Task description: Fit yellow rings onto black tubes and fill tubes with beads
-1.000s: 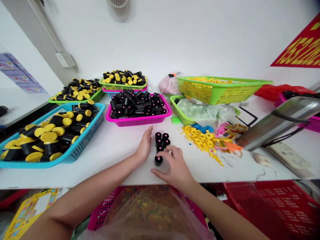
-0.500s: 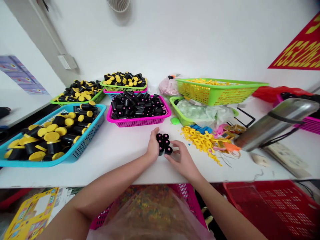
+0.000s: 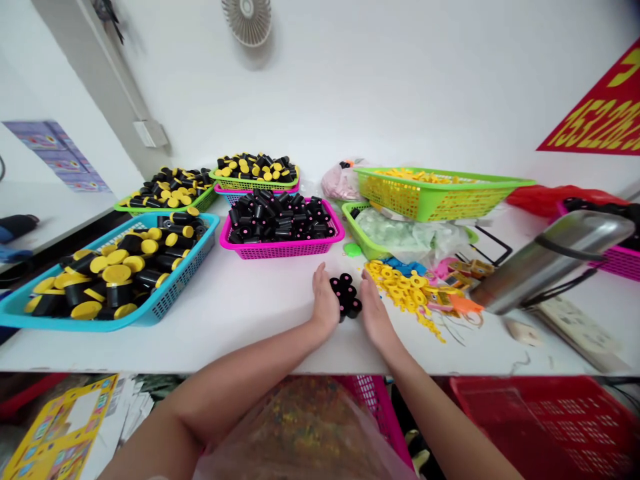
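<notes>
A group of black cylinders (image 3: 345,297) stands on the desk (image 3: 250,300), packed close between the person's two hands. The cylinders are upright, their long axes vertical and their pink-dotted ends facing up. The group as a whole stretches from near to far, roughly twelve to six o'clock.

At its nine o'clock is the left hand (image 3: 326,300), set on edge with the palm turned to the group, fingers straight and held together, pointing to twelve o'clock. At three o'clock is the right hand (image 3: 376,310), also on edge with its palm inward, its fingers extended and aimed toward eleven o'clock. Neither hand's fingers are closed on a cylinder; whether the right palm touches the group I cannot tell. The left forearm (image 3: 260,360) comes in from about eight o'clock, the right forearm (image 3: 430,400) from about five.

Farther out, a pink basket (image 3: 283,249) of similar cylinders sits between ten and eleven o'clock, a blue basket (image 3: 175,293) at nine, and a heap of yellow rings (image 3: 405,287) at three, just beside the right hand.
</notes>
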The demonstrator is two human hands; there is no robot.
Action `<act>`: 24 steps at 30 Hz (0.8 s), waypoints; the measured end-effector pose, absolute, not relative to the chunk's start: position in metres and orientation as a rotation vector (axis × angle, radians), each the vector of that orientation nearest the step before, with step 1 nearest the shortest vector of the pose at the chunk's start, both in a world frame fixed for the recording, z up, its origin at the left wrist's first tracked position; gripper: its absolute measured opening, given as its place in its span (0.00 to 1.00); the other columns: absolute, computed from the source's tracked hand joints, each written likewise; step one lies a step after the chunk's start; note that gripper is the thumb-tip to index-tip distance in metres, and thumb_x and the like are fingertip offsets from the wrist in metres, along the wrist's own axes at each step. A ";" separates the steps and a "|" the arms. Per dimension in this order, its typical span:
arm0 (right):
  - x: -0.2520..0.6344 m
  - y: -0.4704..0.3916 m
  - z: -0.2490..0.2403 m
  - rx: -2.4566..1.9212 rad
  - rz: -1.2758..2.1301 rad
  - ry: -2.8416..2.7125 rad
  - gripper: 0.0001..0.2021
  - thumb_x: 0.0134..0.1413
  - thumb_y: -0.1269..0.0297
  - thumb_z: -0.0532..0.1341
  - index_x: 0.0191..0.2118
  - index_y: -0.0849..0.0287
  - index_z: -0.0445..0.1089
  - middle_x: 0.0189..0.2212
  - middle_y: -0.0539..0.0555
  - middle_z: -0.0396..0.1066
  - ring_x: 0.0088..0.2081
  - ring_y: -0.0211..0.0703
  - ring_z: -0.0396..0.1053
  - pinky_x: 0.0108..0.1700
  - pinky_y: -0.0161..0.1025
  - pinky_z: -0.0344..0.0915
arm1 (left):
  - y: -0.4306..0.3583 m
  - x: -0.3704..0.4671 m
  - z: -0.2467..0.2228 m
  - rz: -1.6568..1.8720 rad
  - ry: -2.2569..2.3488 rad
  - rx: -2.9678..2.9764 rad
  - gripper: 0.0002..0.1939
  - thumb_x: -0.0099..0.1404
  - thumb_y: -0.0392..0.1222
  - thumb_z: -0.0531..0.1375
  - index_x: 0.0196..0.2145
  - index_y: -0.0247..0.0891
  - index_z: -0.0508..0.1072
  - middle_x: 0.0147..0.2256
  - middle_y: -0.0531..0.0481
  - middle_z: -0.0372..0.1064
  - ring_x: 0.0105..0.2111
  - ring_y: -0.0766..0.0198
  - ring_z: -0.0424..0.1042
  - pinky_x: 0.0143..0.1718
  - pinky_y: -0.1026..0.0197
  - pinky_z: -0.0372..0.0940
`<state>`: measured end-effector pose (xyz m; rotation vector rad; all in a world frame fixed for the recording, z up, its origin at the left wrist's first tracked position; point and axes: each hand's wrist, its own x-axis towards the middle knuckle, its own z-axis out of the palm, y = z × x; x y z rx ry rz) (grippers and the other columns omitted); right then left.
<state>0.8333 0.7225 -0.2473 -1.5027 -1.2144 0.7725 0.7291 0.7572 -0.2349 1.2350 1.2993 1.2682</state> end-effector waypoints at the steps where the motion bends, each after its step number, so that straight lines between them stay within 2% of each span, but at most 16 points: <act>1: 0.837 0.717 -0.249 -1.508 0.728 -1.199 0.42 0.59 0.35 0.43 0.68 0.63 0.48 0.68 0.59 0.44 0.69 0.47 0.40 0.70 0.49 0.37 | 0.764 0.721 -0.227 1.328 1.319 1.334 0.25 0.70 0.45 0.40 0.61 0.36 0.55 0.63 0.40 0.52 0.65 0.57 0.49 0.66 0.52 0.44; 4: 0.848 0.700 -0.257 -1.475 0.580 -1.173 0.36 0.62 0.40 0.46 0.67 0.60 0.47 0.68 0.59 0.44 0.68 0.48 0.42 0.69 0.52 0.39 | 0.802 0.681 -0.193 1.411 1.276 2.010 0.23 0.65 0.42 0.50 0.57 0.37 0.61 0.59 0.40 0.57 0.62 0.56 0.52 0.66 0.54 0.43; 5: 0.850 0.695 -0.260 -1.447 0.527 -1.170 0.34 0.62 0.42 0.47 0.66 0.59 0.48 0.67 0.60 0.45 0.68 0.48 0.44 0.69 0.53 0.42 | 0.819 0.666 -0.180 1.312 1.245 2.280 0.23 0.63 0.40 0.53 0.57 0.38 0.63 0.59 0.40 0.56 0.63 0.56 0.51 0.66 0.53 0.42; 7: 0.854 0.690 -0.267 -1.401 0.458 -1.160 0.30 0.62 0.45 0.49 0.63 0.59 0.52 0.64 0.62 0.50 0.66 0.49 0.49 0.67 0.54 0.48 | 0.855 0.637 -0.155 1.047 1.400 2.572 0.31 0.57 0.39 0.60 0.59 0.42 0.62 0.64 0.41 0.46 0.65 0.45 0.43 0.65 0.44 0.40; 8: 0.855 0.689 -0.269 -1.392 0.451 -1.145 0.28 0.62 0.46 0.51 0.60 0.60 0.55 0.62 0.63 0.54 0.64 0.50 0.52 0.65 0.54 0.51 | 0.873 0.626 -0.145 0.885 1.544 2.562 0.37 0.54 0.40 0.64 0.61 0.46 0.61 0.66 0.41 0.39 0.65 0.38 0.41 0.63 0.39 0.42; 9: 0.856 0.689 -0.271 -1.395 0.461 -1.124 0.27 0.61 0.46 0.52 0.58 0.59 0.57 0.60 0.63 0.56 0.63 0.51 0.54 0.64 0.55 0.53 | 0.890 0.619 -0.136 0.682 1.675 2.470 0.41 0.49 0.41 0.67 0.61 0.49 0.60 0.67 0.41 0.35 0.63 0.32 0.44 0.61 0.35 0.45; 12: 0.858 0.693 -0.273 -1.423 0.516 -1.076 0.24 0.59 0.47 0.55 0.54 0.58 0.59 0.56 0.62 0.61 0.59 0.52 0.59 0.61 0.55 0.58 | 0.925 0.613 -0.123 0.214 1.762 2.211 0.47 0.36 0.37 0.72 0.57 0.51 0.67 0.65 0.38 0.39 0.58 0.27 0.56 0.56 0.34 0.54; 14: 0.860 0.695 -0.274 -1.414 0.538 -1.086 0.23 0.58 0.48 0.55 0.53 0.57 0.60 0.56 0.62 0.61 0.59 0.51 0.60 0.60 0.54 0.59 | 0.936 0.620 -0.122 0.122 1.745 2.157 0.46 0.29 0.34 0.72 0.51 0.48 0.73 0.63 0.36 0.44 0.55 0.26 0.60 0.53 0.34 0.57; 17: 0.862 0.697 -0.277 -1.383 0.561 -1.116 0.21 0.57 0.49 0.57 0.51 0.56 0.61 0.54 0.60 0.62 0.57 0.50 0.61 0.60 0.54 0.60 | 0.941 0.633 -0.128 0.100 1.774 2.132 0.44 0.26 0.30 0.70 0.47 0.44 0.75 0.61 0.33 0.47 0.51 0.24 0.63 0.50 0.32 0.59; 20: 0.863 0.697 -0.282 -1.362 0.565 -1.124 0.21 0.56 0.50 0.59 0.51 0.56 0.61 0.53 0.59 0.62 0.55 0.50 0.62 0.59 0.55 0.61 | 0.944 0.640 -0.136 0.111 1.787 2.135 0.39 0.29 0.30 0.68 0.45 0.41 0.75 0.59 0.32 0.51 0.49 0.28 0.65 0.48 0.32 0.61; 24: 0.863 0.698 -0.286 -1.353 0.535 -1.214 0.18 0.58 0.53 0.58 0.51 0.55 0.61 0.52 0.59 0.61 0.55 0.49 0.61 0.58 0.57 0.61 | 0.947 0.642 -0.149 0.235 1.805 2.176 0.23 0.37 0.37 0.68 0.36 0.36 0.74 0.51 0.33 0.60 0.51 0.35 0.65 0.53 0.39 0.60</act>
